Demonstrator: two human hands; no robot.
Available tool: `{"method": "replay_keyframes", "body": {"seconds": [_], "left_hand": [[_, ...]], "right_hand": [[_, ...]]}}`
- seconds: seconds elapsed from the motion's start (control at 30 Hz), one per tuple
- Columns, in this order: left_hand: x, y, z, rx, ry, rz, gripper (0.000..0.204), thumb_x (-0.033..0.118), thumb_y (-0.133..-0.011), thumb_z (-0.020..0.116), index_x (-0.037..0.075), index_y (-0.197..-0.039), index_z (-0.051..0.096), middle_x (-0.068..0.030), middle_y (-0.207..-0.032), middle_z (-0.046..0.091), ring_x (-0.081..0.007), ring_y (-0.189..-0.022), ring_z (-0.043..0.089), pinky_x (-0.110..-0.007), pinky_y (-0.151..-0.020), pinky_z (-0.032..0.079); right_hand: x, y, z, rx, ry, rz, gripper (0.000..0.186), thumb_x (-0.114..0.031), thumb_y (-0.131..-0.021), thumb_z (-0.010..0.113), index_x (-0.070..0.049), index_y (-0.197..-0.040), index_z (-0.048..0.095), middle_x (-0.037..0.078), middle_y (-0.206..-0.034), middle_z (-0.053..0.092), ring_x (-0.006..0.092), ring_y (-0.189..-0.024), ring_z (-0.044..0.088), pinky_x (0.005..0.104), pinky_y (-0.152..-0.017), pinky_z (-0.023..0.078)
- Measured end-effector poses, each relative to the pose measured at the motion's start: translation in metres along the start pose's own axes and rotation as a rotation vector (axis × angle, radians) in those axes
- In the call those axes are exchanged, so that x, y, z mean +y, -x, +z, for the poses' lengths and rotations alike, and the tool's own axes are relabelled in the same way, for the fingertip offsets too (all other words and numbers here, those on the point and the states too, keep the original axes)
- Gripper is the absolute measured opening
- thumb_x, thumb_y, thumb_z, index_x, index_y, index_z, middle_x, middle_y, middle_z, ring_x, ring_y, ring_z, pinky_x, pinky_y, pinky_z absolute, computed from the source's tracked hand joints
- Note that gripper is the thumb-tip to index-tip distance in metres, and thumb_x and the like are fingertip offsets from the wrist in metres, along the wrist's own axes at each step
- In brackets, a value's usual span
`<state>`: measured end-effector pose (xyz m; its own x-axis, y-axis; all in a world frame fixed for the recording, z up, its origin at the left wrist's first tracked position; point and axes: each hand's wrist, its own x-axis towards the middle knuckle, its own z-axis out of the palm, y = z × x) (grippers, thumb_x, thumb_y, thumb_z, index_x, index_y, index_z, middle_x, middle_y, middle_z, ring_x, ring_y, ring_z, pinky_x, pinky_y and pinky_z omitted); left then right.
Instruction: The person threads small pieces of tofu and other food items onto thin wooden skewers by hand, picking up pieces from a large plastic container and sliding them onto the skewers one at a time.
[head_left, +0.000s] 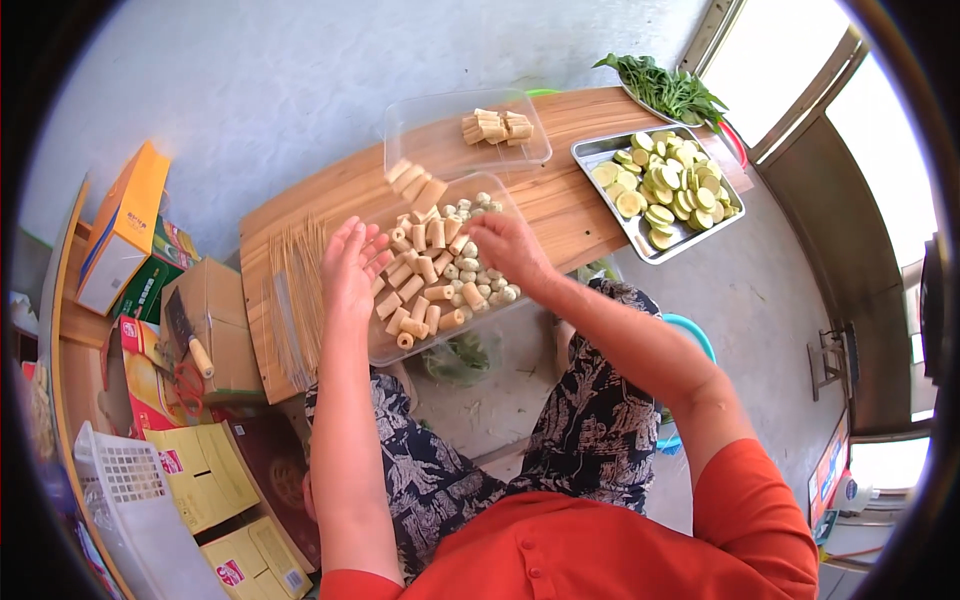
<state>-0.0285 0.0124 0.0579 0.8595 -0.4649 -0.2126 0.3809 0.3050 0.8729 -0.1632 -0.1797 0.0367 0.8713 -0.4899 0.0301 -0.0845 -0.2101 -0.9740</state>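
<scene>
My left hand (pixel 352 262) is raised at the left side of a clear plastic tray (pixel 512 212), palm turned up and fingers apart, holding nothing. Over the tray's right part, my right hand (pixel 508 247) is closed in a pinch. A row of tan cylindrical rolls (pixel 417 186) hangs above the tray, tilted and in line with that pinch, as on a skewer; the stick itself is hard to see. Loose tan rolls (pixel 412 288) fill the tray's left part, and pale speckled balls (pixel 470 265) lie on the right.
Thin wooden skewers (pixel 297 290) lie at the wooden table's (pixel 590 215) left end. Behind sits another clear tray (pixel 430 130) with grouped rolls (pixel 497 127). Right are a metal tray (pixel 648 254) of sliced green squash (pixel 675 185) and leafy greens (pixel 668 90). Cardboard boxes (pixel 225 320) stand left.
</scene>
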Motion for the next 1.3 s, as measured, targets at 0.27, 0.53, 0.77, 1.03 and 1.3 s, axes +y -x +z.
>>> {"method": "replay_keyframes", "body": {"seconds": [0.27,0.53,0.77,1.03,1.3], "left_hand": [[0.015,0.009,0.014,-0.047,-0.075,0.006,0.036,0.023,-0.092,0.058,0.004,-0.121,0.049,-0.0095,-0.107,0.057,-0.0191,-0.094,0.058,-0.032,-0.079,0.049],[0.013,0.013,0.022,-0.153,-0.085,-0.018,0.028,0.021,-0.092,0.057,0.005,-0.115,0.054,-0.0065,-0.100,0.060,-0.0155,-0.089,0.060,-0.029,-0.076,0.050],[0.008,0.009,0.023,-0.177,-0.079,0.007,0.027,0.019,-0.092,0.057,0.003,-0.114,0.054,-0.0065,-0.100,0.061,-0.0153,-0.087,0.061,-0.028,-0.074,0.051],[0.018,0.006,-0.017,0.001,0.004,0.091,0.026,0.018,-0.091,0.059,0.004,-0.113,0.056,-0.0081,-0.100,0.062,-0.0187,-0.085,0.062,-0.030,-0.073,0.052],[0.029,0.046,-0.146,0.247,-0.116,0.288,0.019,0.016,-0.087,0.063,0.004,-0.101,0.060,-0.0058,-0.087,0.064,-0.0167,-0.072,0.064,-0.026,-0.061,0.050]], "right_hand": [[0.025,-0.122,-0.071,0.303,0.143,0.069,0.018,-0.019,-0.081,0.060,-0.003,-0.084,0.069,0.008,-0.060,0.062,0.0140,-0.052,0.058,0.0307,-0.050,0.046],[0.072,-0.201,-0.093,0.458,0.248,0.240,0.021,-0.021,-0.079,0.057,-0.002,-0.079,0.067,0.009,-0.063,0.064,0.0181,-0.055,0.061,0.0322,-0.054,0.049],[0.061,-0.163,-0.097,0.291,0.318,0.253,0.036,-0.019,-0.079,0.055,0.000,-0.111,0.057,0.011,-0.074,0.066,0.0200,-0.048,0.059,0.0315,-0.052,0.050],[0.021,-0.028,-0.102,0.071,0.280,0.102,0.040,-0.016,-0.083,0.057,0.002,-0.119,0.053,0.010,-0.086,0.066,0.0141,-0.053,0.059,0.0285,-0.052,0.048],[-0.021,0.064,-0.058,-0.227,0.049,0.167,0.032,-0.015,-0.088,0.052,0.000,-0.117,0.056,0.003,-0.087,0.066,0.0052,-0.053,0.050,0.0195,-0.049,0.039]]}}
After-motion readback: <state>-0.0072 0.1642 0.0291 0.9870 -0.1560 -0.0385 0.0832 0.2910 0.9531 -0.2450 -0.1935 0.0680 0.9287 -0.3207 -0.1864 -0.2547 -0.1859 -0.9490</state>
